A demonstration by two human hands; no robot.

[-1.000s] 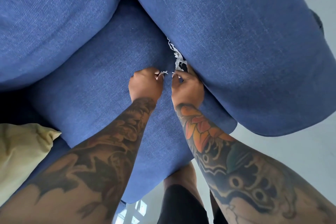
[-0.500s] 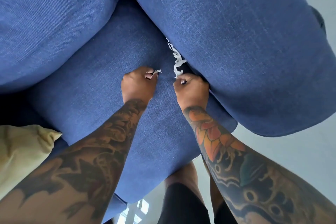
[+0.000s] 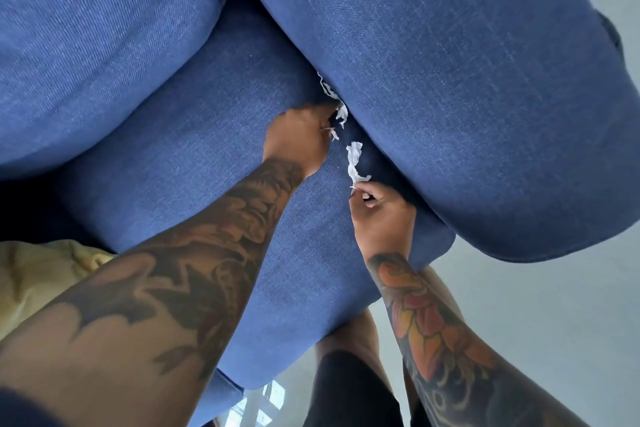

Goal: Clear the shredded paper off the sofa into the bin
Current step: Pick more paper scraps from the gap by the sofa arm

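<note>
Both forearms are left bare and are covered in tattoos, dark shaded shapes on the one behind the left hand [image 3: 296, 139] and orange-red petals above dark scrollwork behind the right hand [image 3: 382, 215], while black shorts [image 3: 349, 388] are worn.

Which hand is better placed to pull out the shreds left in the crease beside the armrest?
The left hand. Its fingers are already at the remaining shredded paper in the crease, while the right hand sits lower, pinching a freed paper strip, so it looks occupied.
</note>
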